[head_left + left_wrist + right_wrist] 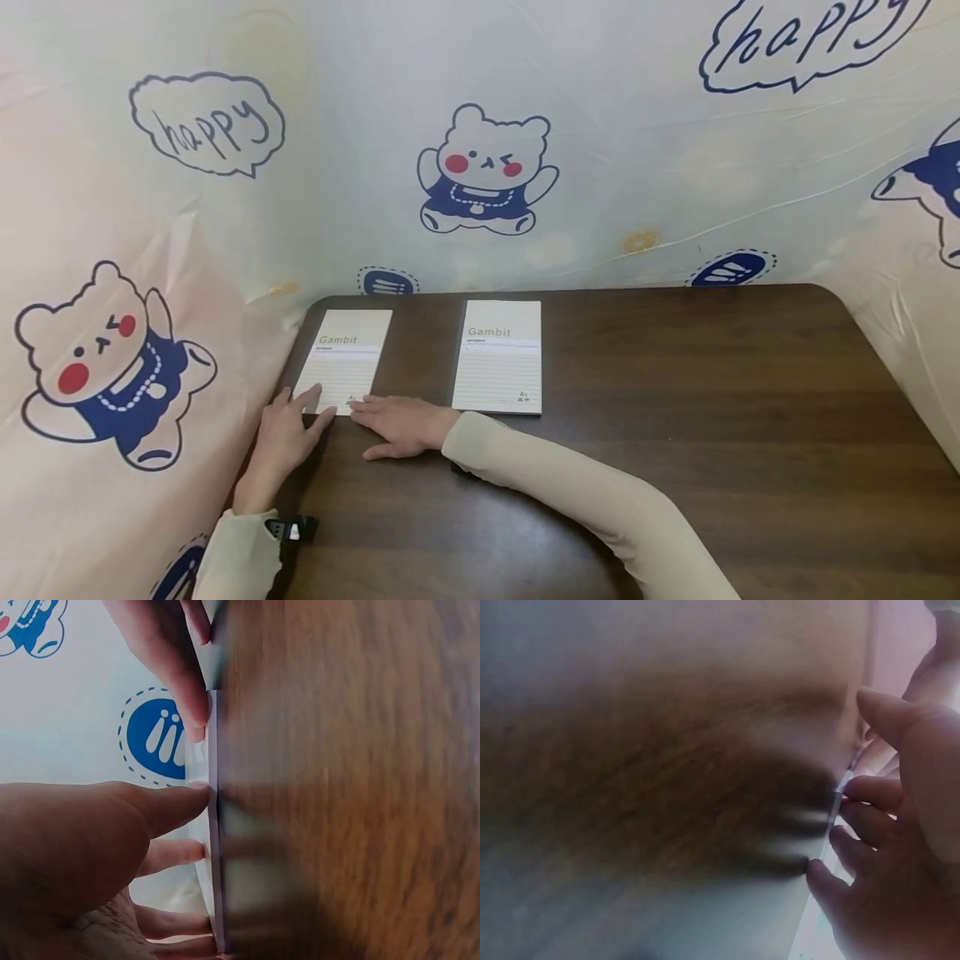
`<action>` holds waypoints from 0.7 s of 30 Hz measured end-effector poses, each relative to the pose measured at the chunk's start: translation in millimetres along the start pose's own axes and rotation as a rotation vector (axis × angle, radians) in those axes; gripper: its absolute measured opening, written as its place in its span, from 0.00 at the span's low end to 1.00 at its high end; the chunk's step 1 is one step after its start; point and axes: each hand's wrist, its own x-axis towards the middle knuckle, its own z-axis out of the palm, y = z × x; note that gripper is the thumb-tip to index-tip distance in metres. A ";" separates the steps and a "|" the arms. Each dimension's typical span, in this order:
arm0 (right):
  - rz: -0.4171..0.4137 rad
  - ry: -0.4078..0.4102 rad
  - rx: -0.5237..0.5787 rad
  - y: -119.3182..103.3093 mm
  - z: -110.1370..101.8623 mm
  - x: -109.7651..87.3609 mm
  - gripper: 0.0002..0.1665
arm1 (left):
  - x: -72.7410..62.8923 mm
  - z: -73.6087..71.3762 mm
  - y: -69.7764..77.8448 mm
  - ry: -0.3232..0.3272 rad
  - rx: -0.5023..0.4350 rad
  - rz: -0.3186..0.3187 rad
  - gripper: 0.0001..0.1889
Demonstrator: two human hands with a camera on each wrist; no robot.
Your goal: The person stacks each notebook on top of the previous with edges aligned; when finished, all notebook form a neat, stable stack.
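Note:
A cream notebook (pixel 351 360) marked "Gambit" and A5 lies at the left end of the dark wooden table. Over its near left part is my left hand (pixel 283 440), fingers spread on the cover and thumb at the near edge. From the right comes my right hand (pixel 399 425), its straight fingertips touching the notebook's near right corner. In the left wrist view the notebook edge (pixel 213 761) appears thin and flat along the table, with left thumb and fingers against it. The right wrist view shows the right fingertips (pixel 819 871) in a row along the edge.
A second, matching notebook (pixel 498 358) lies to the right, just beyond the right wrist. The brown table (pixel 712 400) has rounded far corners. Printed cloth (pixel 600 150) with cartoon bears hangs along the back and sides, close by the left forearm.

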 end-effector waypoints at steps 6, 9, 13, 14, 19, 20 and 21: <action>0.020 0.006 0.010 -2.7 -1.7 -11.2 0.41 | -3.3 -0.6 5.5 0.061 -0.014 0.006 0.30; 0.038 0.020 0.037 -3.7 -0.6 -17.1 0.40 | -4.3 -2.5 9.0 0.105 -0.053 -0.017 0.30; 0.060 0.040 0.078 -6.9 3.1 -23.8 0.39 | -6.8 -4.4 14.0 0.103 -0.105 -0.109 0.37; 0.065 0.048 0.090 -7.9 4.0 -25.4 0.39 | -7.4 -4.2 15.2 0.096 -0.115 -0.134 0.39; 0.094 0.147 0.275 -12.3 10.3 -29.6 0.40 | -8.2 -1.4 19.2 0.100 -0.159 -0.206 0.45; 0.110 0.177 0.341 -13.7 11.2 -30.0 0.41 | -8.3 -0.9 19.7 0.107 -0.166 -0.212 0.46; 0.136 0.208 0.418 -15.6 12.3 -30.1 0.41 | -8.4 -0.2 20.3 0.115 -0.173 -0.217 0.46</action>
